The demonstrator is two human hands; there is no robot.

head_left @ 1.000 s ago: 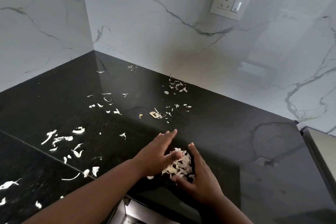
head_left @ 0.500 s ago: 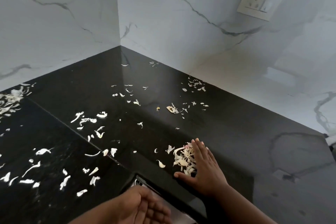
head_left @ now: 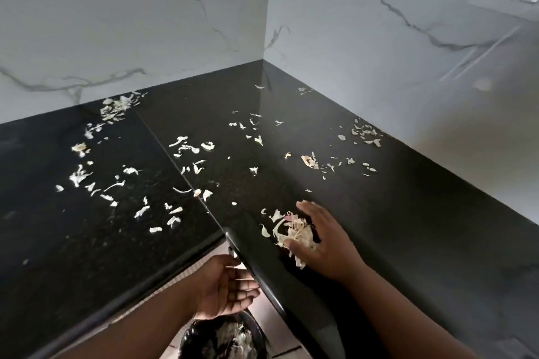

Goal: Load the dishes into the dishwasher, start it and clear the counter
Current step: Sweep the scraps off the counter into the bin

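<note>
The right hand [head_left: 326,245] lies flat on the black table [head_left: 408,227] just behind its front edge, fingers straight and thumb spread, pressing against a small heap of peels [head_left: 294,234] as if to sweep it toward that edge. The left hand [head_left: 227,288] waits below the edge, palm up and cupped, fingers relaxed and holding nothing, directly over a dark bin [head_left: 224,341] that already has pale scraps in it.

Clearing appears to be under way but far from done. Only this one heap near the edge is gathered; loose peels [head_left: 186,151] lie scattered farther back from the edge, right to the wall corner [head_left: 264,61], and more lie along the left wall. No dishes or dishwasher are in view, so whether that part is finished cannot be told.
</note>
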